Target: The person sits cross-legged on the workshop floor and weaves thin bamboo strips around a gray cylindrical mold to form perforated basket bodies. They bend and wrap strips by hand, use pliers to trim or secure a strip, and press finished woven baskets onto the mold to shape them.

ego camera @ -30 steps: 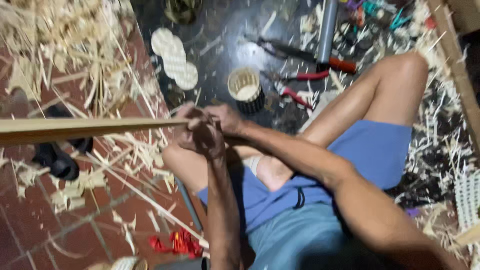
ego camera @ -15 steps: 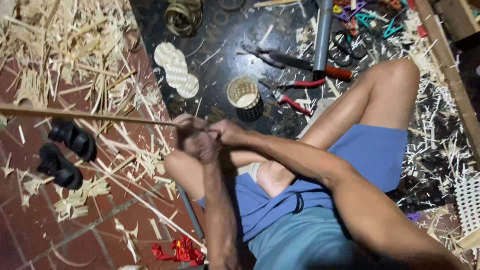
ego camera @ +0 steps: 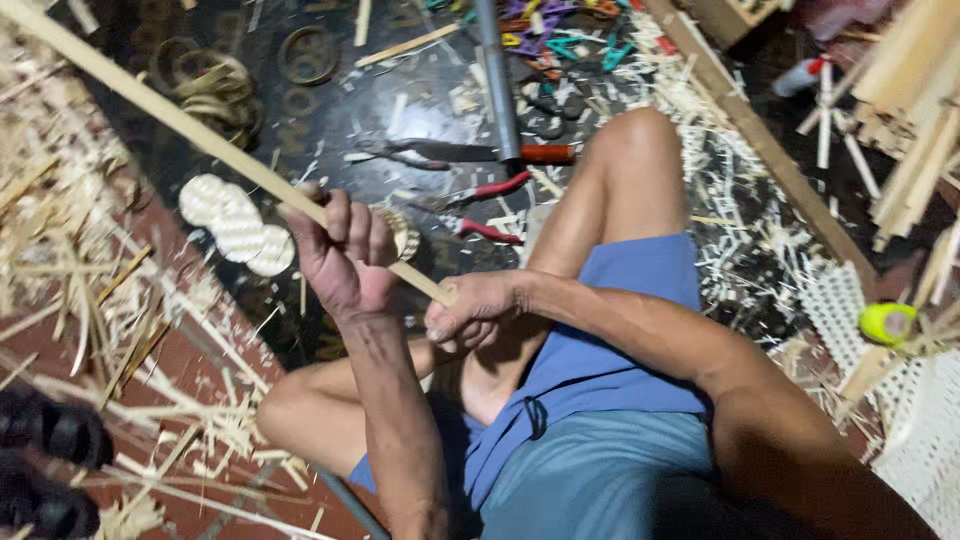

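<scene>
At the far left, pale bamboo shavings (ego camera: 90,270) lay thick over the red floor tiles, with a pair of black sandals (ego camera: 45,455) at the lower edge. From the upper left corner a long bamboo strip (ego camera: 170,112) ran down and rightward over the dark mat (ego camera: 340,110), passing above three white woven discs (ego camera: 235,222). The left hand (ego camera: 338,250) was wrapped around the strip in a tight fist, fingers curled fully over it. Just beyond, the strip's near end met the right hand (ego camera: 470,312), whose fingers were folded closed on it, thumb pressed to the tip; whether a blade sat in that hand could not be told. Behind the hands a small woven cup (ego camera: 402,232) was mostly hidden, and red-handled pliers (ego camera: 490,188) and a metal pipe (ego camera: 497,80) lay farther back. Held so long and unsupported, the strip could likely whip or snap under sideways pressure, and its splintery edge might cut the gripping palm if it slid; the bare knee (ego camera: 640,150) sat close below.
</scene>
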Tool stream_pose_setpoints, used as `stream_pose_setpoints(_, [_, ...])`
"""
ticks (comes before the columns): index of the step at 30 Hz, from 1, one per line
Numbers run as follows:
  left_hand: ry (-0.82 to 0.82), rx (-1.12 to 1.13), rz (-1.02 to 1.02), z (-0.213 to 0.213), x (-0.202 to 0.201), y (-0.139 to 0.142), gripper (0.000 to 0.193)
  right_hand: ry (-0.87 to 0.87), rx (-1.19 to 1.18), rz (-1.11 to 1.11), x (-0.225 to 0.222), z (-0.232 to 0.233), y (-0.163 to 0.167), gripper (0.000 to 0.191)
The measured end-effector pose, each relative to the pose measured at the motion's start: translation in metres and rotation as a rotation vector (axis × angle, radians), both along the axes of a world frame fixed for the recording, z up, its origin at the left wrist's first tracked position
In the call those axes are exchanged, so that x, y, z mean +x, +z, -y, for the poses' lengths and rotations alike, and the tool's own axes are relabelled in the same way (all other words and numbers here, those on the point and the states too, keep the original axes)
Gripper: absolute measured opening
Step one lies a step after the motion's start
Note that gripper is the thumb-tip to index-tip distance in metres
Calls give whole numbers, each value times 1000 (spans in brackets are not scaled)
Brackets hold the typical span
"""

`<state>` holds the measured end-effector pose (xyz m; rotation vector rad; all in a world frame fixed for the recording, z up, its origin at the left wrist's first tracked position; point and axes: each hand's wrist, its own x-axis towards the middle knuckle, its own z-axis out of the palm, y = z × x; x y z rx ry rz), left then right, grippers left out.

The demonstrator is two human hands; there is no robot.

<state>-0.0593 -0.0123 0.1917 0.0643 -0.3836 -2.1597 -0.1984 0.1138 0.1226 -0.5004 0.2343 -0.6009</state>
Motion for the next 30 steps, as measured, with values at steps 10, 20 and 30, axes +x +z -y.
stream_pose_setpoints(10, [228,-191,460,-31,-127,12,34,-293,143,-239,-76,-35,-45,24])
stream_pose_setpoints(20, [293,-410,619,-44,-145,27,28,-462,-653,-1066,-96,0,-54,27])
stream_pose_setpoints(30, [806,-618,642,-51,-79,-32,29,-1274,-193,-1296,-292,-20,-9,19])
